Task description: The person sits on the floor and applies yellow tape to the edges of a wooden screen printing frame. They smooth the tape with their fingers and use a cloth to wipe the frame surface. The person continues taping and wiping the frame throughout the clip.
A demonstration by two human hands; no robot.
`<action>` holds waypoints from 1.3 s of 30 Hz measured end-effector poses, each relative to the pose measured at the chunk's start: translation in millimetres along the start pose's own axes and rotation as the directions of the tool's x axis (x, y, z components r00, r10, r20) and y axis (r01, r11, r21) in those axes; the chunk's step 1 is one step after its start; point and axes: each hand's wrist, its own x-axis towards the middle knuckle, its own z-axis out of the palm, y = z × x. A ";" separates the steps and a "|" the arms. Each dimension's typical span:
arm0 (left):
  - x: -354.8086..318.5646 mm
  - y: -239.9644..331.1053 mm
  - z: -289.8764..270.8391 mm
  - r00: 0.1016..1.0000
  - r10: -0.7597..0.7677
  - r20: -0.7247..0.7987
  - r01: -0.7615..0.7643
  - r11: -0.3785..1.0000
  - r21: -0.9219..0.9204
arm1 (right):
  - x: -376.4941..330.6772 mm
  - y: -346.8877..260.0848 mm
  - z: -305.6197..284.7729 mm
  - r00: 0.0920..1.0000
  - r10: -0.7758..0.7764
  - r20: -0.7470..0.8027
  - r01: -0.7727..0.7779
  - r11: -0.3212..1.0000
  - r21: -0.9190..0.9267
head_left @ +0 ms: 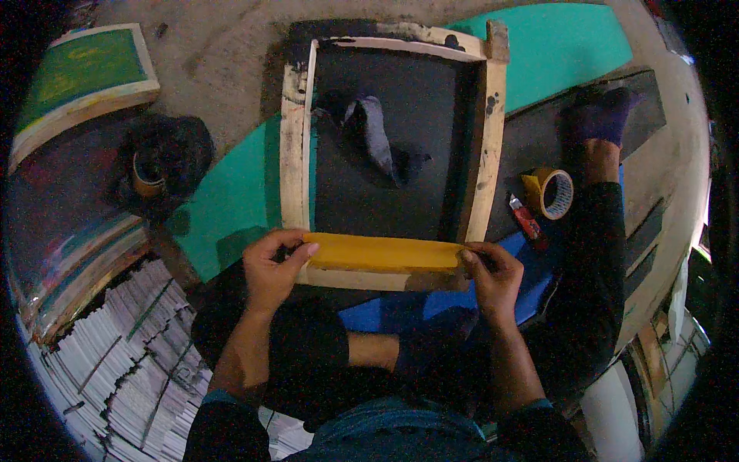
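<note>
A wooden frame with a dark panel inside it lies in front of me, its bars stained black in places. Along its near bar stretches a strip of yellow-brown tape. My left hand pinches the strip's left end between thumb and fingers. At the other end, my right hand grips it the same way. Whether the strip's underside is stuck to the wood cannot be made out. A crumpled, dark greyish strip rests on the panel.
Right of the frame are a tape roll and a red utility knife, near my leg. Green sheet runs beneath the frame. At left lie a green-faced frame, a dark bundle and stacked paper.
</note>
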 end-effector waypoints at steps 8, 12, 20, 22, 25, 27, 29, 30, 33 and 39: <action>0.4 -4.6 3.6 0.993 0.104 -0.051 -0.103 0.994 0.035 | -2.9 -16.8 7.2 0.995 -0.099 -0.022 0.101 0.986 0.131; 0.9 -2.0 4.1 0.982 0.180 -0.050 -0.177 0.983 0.050 | -2.6 -8.7 8.0 0.988 -0.137 -0.078 0.145 0.984 0.108; 7.0 -1.0 -8.8 0.933 0.347 0.095 -0.360 0.897 0.258 | -4.0 -4.9 2.8 0.982 -0.181 0.054 0.187 0.973 -0.134; 12.0 -2.1 -9.6 0.911 0.388 0.138 -0.411 0.871 0.270 | -5.4 -10.2 0.9 0.980 -0.187 0.063 0.193 0.974 -0.119; 11.8 1.0 -12.6 0.923 0.347 0.168 -0.379 0.897 0.228 | -8.7 -24.2 0.6 0.993 -0.085 0.080 0.089 0.995 -0.055; 11.9 3.1 -14.2 0.928 0.324 0.186 -0.359 0.909 0.211 | -8.6 -25.3 0.8 0.995 -0.033 0.094 0.041 0.996 -0.081; 13.1 6.2 -14.1 0.918 0.333 0.213 -0.378 0.899 0.221 | -7.3 -23.9 -2.3 0.994 -0.035 0.104 0.054 0.981 -0.189; 13.0 6.4 -15.0 0.920 0.325 0.222 -0.372 0.901 0.224 | -7.5 -24.8 -1.2 0.994 -0.008 0.107 0.027 0.984 -0.175; 12.5 5.9 -14.6 0.918 0.302 0.255 -0.363 0.901 0.239 | -8.2 -23.7 -0.6 0.993 0.028 0.117 -0.009 0.987 -0.158; 10.8 1.3 -16.3 0.885 0.284 0.369 -0.400 0.870 0.289 | -4.7 -4.1 -6.4 0.977 -0.103 0.188 0.165 0.919 -0.357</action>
